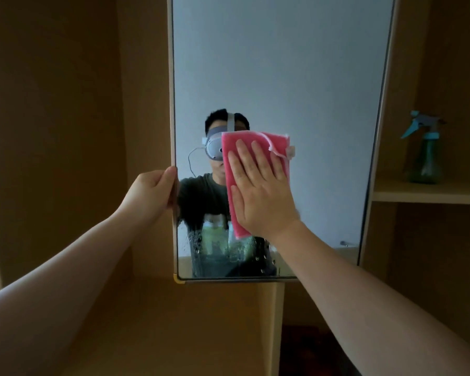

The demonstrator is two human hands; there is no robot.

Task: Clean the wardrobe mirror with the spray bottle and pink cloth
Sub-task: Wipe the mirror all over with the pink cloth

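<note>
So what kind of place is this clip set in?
Likely a bedroom or dressing corner at home: a tall mirror on a wooden wardrobe, with an open wooden shelf beside it holding a spray bottle.

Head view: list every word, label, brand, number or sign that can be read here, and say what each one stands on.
No readable text anywhere in this view.
Spray bottle on the shelf: no label shows, and it is too blurred to rule out small print.
Pink cloth: plain, no print or tag text visible.
Mirror: no sticker or marking on glass or frame; nothing reflected in it carries legible text.
</note>
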